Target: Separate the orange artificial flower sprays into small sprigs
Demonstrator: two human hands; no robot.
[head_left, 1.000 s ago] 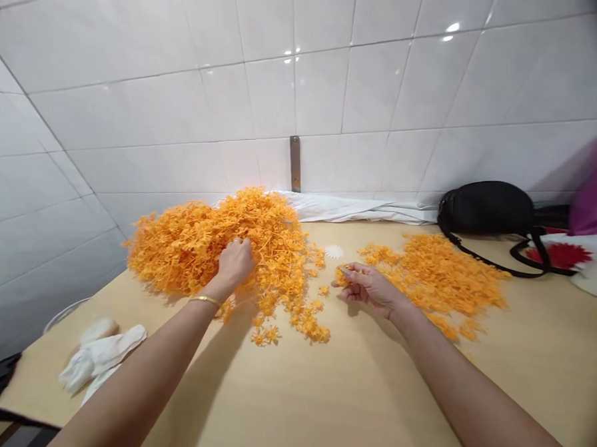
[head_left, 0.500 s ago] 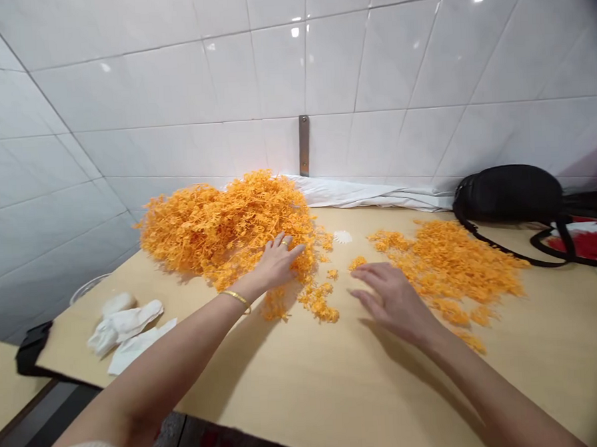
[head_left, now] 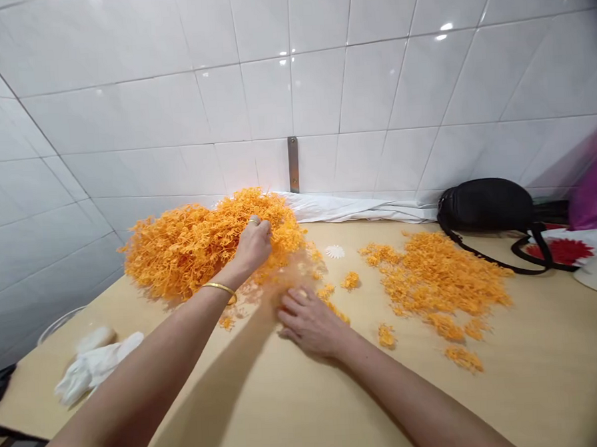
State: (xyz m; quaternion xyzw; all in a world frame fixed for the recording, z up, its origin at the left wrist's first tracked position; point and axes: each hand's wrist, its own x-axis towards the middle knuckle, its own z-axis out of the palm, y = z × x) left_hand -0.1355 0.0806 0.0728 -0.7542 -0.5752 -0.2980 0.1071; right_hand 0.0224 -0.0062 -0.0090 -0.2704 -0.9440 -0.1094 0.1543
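Observation:
A big bushy heap of orange artificial foliage [head_left: 180, 250] lies on the left of the table. My left hand [head_left: 254, 244], with a ring and a gold bangle, is closed at the heap's right end. It grips an orange sprig [head_left: 292, 247], whose lower part is smeared by motion. Lower and to the right, my right hand [head_left: 313, 321] lies palm down at the table, fingers slightly apart. Its fingertips are beside the blurred sprig and some loose orange bits [head_left: 329, 294]. A flatter pile of small orange pieces [head_left: 441, 273] spreads on the right.
White gloves or cloths [head_left: 93, 364] lie at the table's left. A white scalloped piece [head_left: 334, 251] sits between the piles. A black bag [head_left: 487, 203] with a strap stands at the back right, near a red flower [head_left: 563, 251]. White cloth [head_left: 348, 207] runs along the tiled wall.
My left hand has lifted and closed at the heap. My right hand has moved left towards it. Another orange clump now lies on the table right of my right hand. The view has shifted slightly.

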